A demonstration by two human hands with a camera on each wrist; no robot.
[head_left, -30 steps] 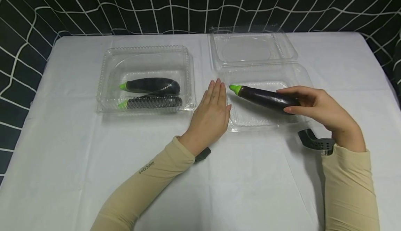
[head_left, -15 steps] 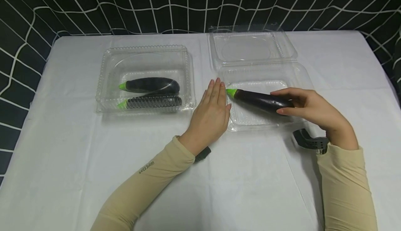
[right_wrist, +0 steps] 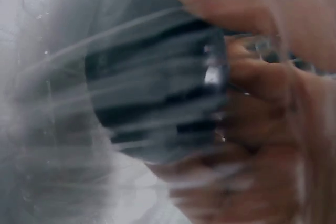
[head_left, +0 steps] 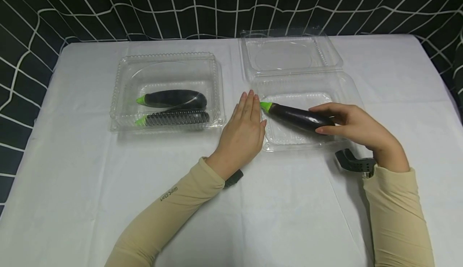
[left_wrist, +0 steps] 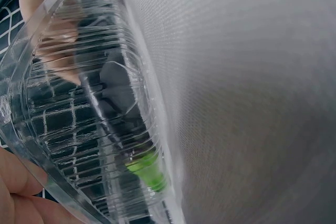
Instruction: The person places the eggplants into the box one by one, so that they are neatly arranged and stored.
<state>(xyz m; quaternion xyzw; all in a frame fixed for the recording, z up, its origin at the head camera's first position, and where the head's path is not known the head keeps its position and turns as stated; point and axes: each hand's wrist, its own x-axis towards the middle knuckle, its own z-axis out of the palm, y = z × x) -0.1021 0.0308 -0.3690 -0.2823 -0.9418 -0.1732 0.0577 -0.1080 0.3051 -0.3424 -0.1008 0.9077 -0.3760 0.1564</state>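
Observation:
My right hand (head_left: 356, 128) grips the thick end of a dark purple eggplant (head_left: 298, 116) over the base of an open clear plastic clamshell box (head_left: 289, 147). The eggplant's green stem end points left, toward my left hand (head_left: 244, 132). That left hand lies with straight fingers along the box's left side, fingertips at its rim. Through the ribbed wall in the left wrist view, the green stem (left_wrist: 148, 171) shows low in the box. In the right wrist view, thumb and fingers wrap the dark eggplant (right_wrist: 157, 87), seen blurred through clear plastic.
On the left stands a closed clear clamshell box (head_left: 168, 72) with two eggplants (head_left: 173, 99) inside. The open box's lid (head_left: 285, 56) lies back toward the far table edge. A white cloth (head_left: 282, 218) covers the table; dark netting-covered panels (head_left: 224, 1) rise behind it.
My right hand has moved left and slightly down with the eggplant, bringing its stem end close to the box's left wall. The left hand stays in place.

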